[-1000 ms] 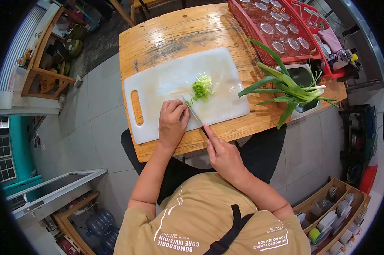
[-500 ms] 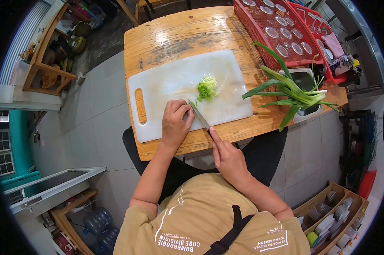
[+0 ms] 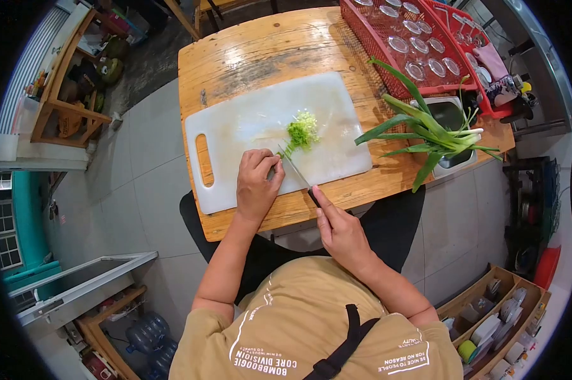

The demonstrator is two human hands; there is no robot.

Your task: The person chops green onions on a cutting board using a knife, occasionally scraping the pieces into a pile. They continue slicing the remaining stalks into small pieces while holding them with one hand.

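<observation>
On the white cutting board [image 3: 226, 136] lies a small pile of chopped spring onion [image 3: 303, 132]. My left hand [image 3: 258, 183] is closed at the board's near side, its curled fingers pinching a short spring onion piece [image 3: 280, 154] whose green end shows at the fingertips. Most of that piece is hidden by the fingers. Wrapped round the black handle of a knife [image 3: 297, 171], my right hand [image 3: 344, 233] has its index finger stretched along the top. The blade points away from me, its tip beside my left fingertips and just short of the pile.
Whole spring onions [image 3: 435, 132] lie across a metal container [image 3: 449, 161] at the table's right. Behind them, a red crate [image 3: 374, 47] holds several upturned glasses, with another red basket [image 3: 511, 114] alongside. The wooden table's [image 3: 254, 225] near edge is close to my lap.
The knife blade has turned more edge-on, and more of its black handle shows. My left hand stays at the spring onion piece. The whole view has shifted slightly.
</observation>
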